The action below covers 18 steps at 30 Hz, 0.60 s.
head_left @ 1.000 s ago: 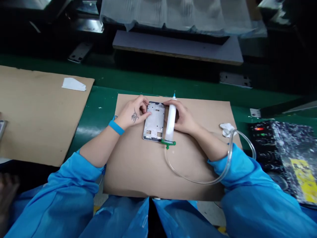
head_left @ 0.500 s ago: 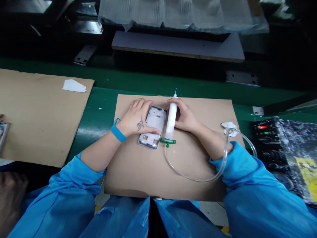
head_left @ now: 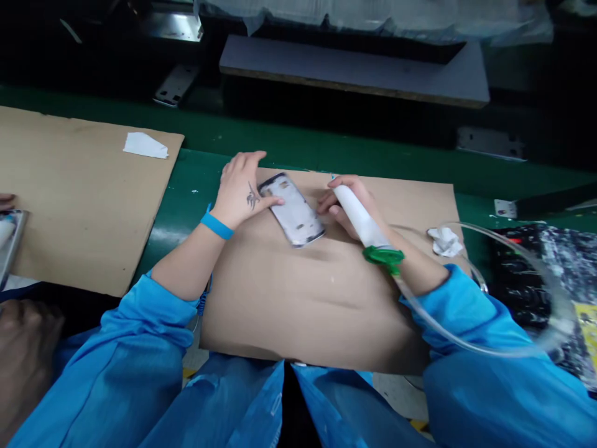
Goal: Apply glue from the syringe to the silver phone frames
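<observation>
Metal phone frame [head_left: 293,211]: where's it lying, and are you holding it?

It's flat on the brown cardboard sheet [head_left: 303,305], turned at a slant. My left hand [head_left: 242,190] is just beside it, fingers spread wide, with only the thumb [head_left: 275,201] touching its edge. That's no grip.

And your right hand [head_left: 349,202]?

Closed around a white-filled syringe [head_left: 359,218]. Its green fitting [head_left: 383,259] sits by my wrist, and a clear hose [head_left: 466,341] curves away over my sleeve.

How far along does it look?

Hard to judge. I can't make out any bead or added part on the frame, though glare could hide one. My fingers cover the syringe tip, so I can't tell whether it's been used.

Any readable labels?

None. The frame and syringe show no legible writing, and the yellow label [head_left: 588,330] on the black speckled panel [head_left: 513,292] is cut off and blurred.
</observation>
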Each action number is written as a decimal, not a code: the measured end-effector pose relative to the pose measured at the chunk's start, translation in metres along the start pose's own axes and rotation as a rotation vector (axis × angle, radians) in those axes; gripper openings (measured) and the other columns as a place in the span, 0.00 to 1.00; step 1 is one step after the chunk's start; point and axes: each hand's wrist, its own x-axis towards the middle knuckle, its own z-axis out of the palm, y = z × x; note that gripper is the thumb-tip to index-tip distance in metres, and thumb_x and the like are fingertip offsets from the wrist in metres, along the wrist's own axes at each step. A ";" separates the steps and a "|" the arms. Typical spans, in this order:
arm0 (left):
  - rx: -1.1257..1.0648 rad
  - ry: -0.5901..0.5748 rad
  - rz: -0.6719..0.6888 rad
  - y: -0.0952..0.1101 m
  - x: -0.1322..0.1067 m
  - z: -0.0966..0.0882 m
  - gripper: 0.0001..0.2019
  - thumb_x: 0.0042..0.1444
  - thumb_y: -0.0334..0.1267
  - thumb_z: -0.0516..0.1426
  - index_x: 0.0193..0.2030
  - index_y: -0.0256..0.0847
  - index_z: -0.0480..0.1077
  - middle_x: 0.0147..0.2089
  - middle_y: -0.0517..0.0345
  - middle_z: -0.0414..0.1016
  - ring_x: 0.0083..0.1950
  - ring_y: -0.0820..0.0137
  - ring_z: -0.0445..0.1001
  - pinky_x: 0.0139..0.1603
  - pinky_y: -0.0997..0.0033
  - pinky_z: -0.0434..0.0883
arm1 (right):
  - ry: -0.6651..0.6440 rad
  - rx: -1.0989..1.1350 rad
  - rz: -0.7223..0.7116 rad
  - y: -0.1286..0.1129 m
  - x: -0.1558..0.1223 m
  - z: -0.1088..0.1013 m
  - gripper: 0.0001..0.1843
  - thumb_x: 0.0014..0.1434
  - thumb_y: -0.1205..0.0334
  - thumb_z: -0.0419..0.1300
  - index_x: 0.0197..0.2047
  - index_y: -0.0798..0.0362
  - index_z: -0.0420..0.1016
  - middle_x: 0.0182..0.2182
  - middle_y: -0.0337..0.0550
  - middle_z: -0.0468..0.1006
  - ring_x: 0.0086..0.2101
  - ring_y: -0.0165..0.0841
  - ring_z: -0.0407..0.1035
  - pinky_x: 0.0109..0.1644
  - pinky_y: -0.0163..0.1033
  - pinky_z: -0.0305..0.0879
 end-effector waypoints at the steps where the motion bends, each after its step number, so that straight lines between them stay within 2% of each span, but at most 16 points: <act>1: 0.025 0.031 -0.054 -0.003 0.000 0.001 0.54 0.50 0.71 0.77 0.73 0.38 0.71 0.76 0.29 0.73 0.81 0.29 0.67 0.84 0.28 0.63 | -0.001 0.005 -0.020 -0.001 -0.002 0.001 0.30 0.72 0.31 0.68 0.65 0.38 0.68 0.37 0.39 0.87 0.44 0.47 0.86 0.54 0.57 0.83; 3: 0.048 0.002 -0.097 -0.004 0.000 0.003 0.46 0.51 0.69 0.77 0.66 0.40 0.77 0.75 0.31 0.74 0.82 0.26 0.63 0.85 0.22 0.58 | 0.043 0.046 -0.036 -0.002 -0.003 0.003 0.29 0.73 0.30 0.67 0.66 0.38 0.71 0.32 0.37 0.84 0.37 0.46 0.84 0.48 0.57 0.83; 5: 0.028 -0.088 -0.043 0.000 -0.002 0.003 0.40 0.53 0.65 0.78 0.64 0.44 0.78 0.78 0.36 0.72 0.87 0.24 0.54 0.86 0.15 0.50 | 0.113 0.090 -0.018 -0.004 -0.001 0.005 0.34 0.72 0.25 0.65 0.68 0.37 0.73 0.31 0.38 0.83 0.33 0.46 0.83 0.43 0.56 0.83; 8: -0.053 -0.227 0.098 0.011 -0.005 0.000 0.41 0.55 0.57 0.77 0.72 0.48 0.75 0.87 0.40 0.60 0.91 0.24 0.40 0.86 0.12 0.44 | 0.238 0.159 0.055 -0.006 0.004 0.006 0.41 0.68 0.16 0.61 0.68 0.37 0.76 0.31 0.40 0.83 0.30 0.44 0.82 0.34 0.51 0.80; 10: -0.095 -0.326 0.169 0.017 -0.006 -0.002 0.39 0.56 0.51 0.75 0.74 0.49 0.75 0.90 0.43 0.54 0.92 0.25 0.36 0.87 0.13 0.41 | 0.307 0.194 0.120 -0.006 0.006 0.004 0.37 0.68 0.18 0.64 0.63 0.37 0.79 0.31 0.40 0.84 0.27 0.40 0.80 0.28 0.46 0.76; 14: -0.117 -0.422 0.245 0.023 -0.007 0.000 0.31 0.51 0.43 0.76 0.63 0.49 0.80 0.87 0.44 0.59 0.92 0.27 0.36 0.88 0.13 0.40 | 0.350 0.197 0.195 -0.010 0.006 0.003 0.29 0.63 0.28 0.76 0.54 0.39 0.83 0.30 0.37 0.83 0.24 0.35 0.76 0.24 0.41 0.73; 18: -0.098 -0.370 0.256 0.026 -0.008 0.006 0.25 0.49 0.47 0.78 0.49 0.44 0.76 0.81 0.38 0.67 0.92 0.28 0.42 0.88 0.16 0.44 | 0.305 0.266 0.241 -0.022 0.002 0.009 0.29 0.64 0.28 0.76 0.53 0.40 0.79 0.27 0.34 0.81 0.23 0.34 0.75 0.25 0.39 0.74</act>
